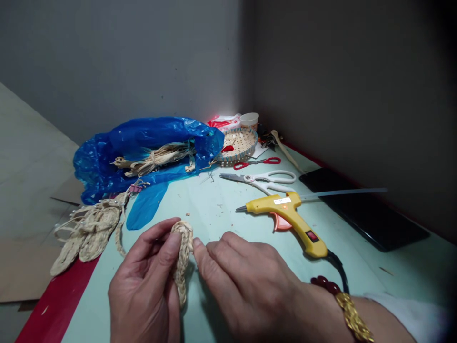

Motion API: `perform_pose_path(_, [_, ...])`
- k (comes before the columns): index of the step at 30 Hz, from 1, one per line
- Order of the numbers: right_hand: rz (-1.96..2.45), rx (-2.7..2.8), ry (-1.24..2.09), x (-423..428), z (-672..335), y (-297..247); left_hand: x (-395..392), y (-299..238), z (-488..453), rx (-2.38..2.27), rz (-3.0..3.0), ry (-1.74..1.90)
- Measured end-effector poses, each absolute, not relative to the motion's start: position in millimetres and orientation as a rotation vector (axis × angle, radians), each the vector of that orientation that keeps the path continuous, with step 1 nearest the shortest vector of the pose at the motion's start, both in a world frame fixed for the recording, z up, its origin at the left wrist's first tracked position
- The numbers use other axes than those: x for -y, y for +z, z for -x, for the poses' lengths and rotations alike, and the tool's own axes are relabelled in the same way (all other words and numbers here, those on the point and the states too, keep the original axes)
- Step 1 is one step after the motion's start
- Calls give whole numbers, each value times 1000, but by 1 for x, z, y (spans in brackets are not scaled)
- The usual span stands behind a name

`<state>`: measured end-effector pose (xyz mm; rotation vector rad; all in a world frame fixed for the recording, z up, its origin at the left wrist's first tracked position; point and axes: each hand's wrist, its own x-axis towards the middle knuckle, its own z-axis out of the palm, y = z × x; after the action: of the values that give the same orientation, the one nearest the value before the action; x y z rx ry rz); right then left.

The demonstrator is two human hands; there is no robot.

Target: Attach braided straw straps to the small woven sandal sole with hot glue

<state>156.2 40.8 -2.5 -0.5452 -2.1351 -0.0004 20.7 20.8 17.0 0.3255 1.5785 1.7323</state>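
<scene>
A braided straw strip (183, 259), folded over at its top into a rounded end, stands upright between my hands above the table. My left hand (150, 281) pinches it from the left, with the thumb across its upper part. From the right, my right hand (246, 281) has its thumb against the strip's edge near the top; its other fingers are curled, and their tips are hidden. Beyond my right hand lies a yellow glue gun (278, 205) with a clear glue stick in its back and its nozzle pointing left.
White-handled scissors (264, 178) and red-handled scissors (257, 163) lie behind the glue gun. A black phone (364, 209) is at the right. Behind stand a woven basket (237, 145), a paper cup (249, 120) and a blue plastic bag (143, 133) with straw bundles. Small braided straw slippers (93, 228) lie left.
</scene>
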Motion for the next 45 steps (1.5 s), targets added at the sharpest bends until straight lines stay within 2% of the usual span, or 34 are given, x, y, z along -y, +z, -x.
perform_pose_path(25, [565, 2144, -79, -43, -157, -9, -21, 14, -24, -1437, -351, 1700])
perform_pose_path(45, [529, 2171, -9, -39, -152, -18, -20, 12, -25, -1447, -413, 1756])
